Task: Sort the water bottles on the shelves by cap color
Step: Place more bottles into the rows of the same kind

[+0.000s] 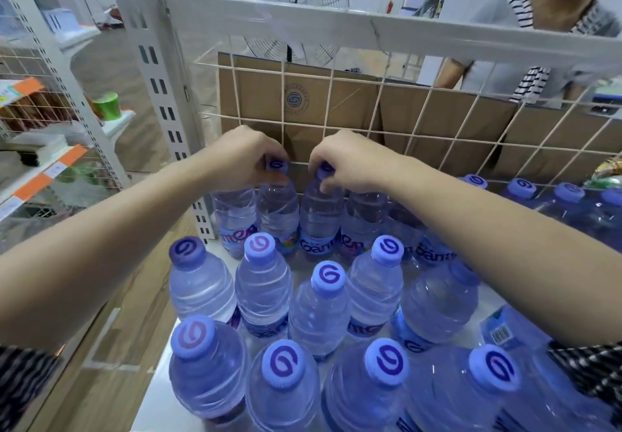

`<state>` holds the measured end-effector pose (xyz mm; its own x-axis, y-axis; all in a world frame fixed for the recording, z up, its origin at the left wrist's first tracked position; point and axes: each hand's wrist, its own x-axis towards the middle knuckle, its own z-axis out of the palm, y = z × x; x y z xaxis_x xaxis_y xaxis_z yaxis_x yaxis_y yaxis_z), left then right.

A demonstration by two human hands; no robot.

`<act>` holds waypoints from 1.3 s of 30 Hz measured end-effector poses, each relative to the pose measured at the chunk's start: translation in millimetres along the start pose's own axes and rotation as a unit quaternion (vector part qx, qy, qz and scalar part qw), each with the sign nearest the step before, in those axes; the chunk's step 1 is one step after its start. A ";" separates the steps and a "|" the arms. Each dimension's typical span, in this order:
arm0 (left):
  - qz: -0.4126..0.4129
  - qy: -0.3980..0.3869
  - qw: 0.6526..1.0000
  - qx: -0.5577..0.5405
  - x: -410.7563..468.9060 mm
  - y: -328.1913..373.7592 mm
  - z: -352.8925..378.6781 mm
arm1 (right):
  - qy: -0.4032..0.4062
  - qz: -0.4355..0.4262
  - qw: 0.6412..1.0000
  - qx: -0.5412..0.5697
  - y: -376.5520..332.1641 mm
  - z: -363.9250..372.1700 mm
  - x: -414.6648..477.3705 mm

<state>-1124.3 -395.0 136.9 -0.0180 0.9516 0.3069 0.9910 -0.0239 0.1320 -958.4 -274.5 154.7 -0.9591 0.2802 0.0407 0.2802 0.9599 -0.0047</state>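
Note:
Several clear water bottles with pale violet caps stand on a white shelf [161, 374]. Some caps carry a pink swirl [259, 246], others a dark purple swirl [329, 275]. At the back row, my left hand [245, 155] grips the cap and neck of one bottle [277, 209]. Right beside it my right hand [343, 162] grips the top of the neighbouring bottle [319, 216]. Both bottles stand upright against the wire grid.
A white wire grid [370, 122] backs the shelf, with cardboard boxes [303, 102] behind it. A slotted white post [161, 95] stands at the left. More bottles [568, 196] line the far right. A person in a striped shirt [525, 7] stands beyond. Another shelving unit [40, 162] sits left.

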 end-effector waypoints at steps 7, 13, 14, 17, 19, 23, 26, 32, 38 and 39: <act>-0.011 -0.004 1.000 -0.008 -1.1 2.5 -3.3 | 0.073 0.054 0.995 0.028 -2.8 12.1 0.3; -0.020 -0.010 1.000 -0.001 -9.3 6.9 -4.8 | 0.041 0.070 0.997 -0.013 -10.8 7.9 -2.1; -0.018 -0.014 1.000 0.008 -12.3 8.7 -7.4 | 0.042 0.072 0.995 -0.047 -13.0 5.2 -5.4; 0.002 0.023 1.000 -0.021 -35.1 13.2 -25.0 | 0.111 0.031 0.991 -0.065 -26.2 -7.2 -19.1; -0.004 0.026 0.995 -0.095 -61.3 14.3 -43.2 | 0.128 -0.035 0.989 0.065 -44.8 -17.7 -31.1; -0.024 -0.190 0.962 -0.195 -112.7 15.3 -66.3 | -0.050 -0.140 0.977 0.154 -86.7 -18.8 -48.9; -0.027 -0.199 0.949 -0.242 -133.7 14.0 -61.5 | -0.033 -0.152 0.983 0.096 -99.3 -3.0 -46.3; 0.011 -0.067 0.995 -0.072 -126.6 5.6 -51.0 | 0.015 -0.100 0.993 0.057 -94.4 3.9 -37.3; 0.002 -0.026 0.996 -0.079 -93.0 -7.7 -47.0 | 0.047 -0.003 0.997 0.067 -81.9 -2.7 -17.5; -0.003 -0.031 0.997 -0.078 -88.7 -8.9 -44.1 | 0.042 0.007 0.997 0.069 -81.0 -1.2 -15.0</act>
<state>-1137.4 -492.7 150.1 -0.0115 0.9687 0.2478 0.9583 -0.0601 0.2794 -966.6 -356.4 155.7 -0.9470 0.2969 0.1229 0.2792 0.9496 -0.1427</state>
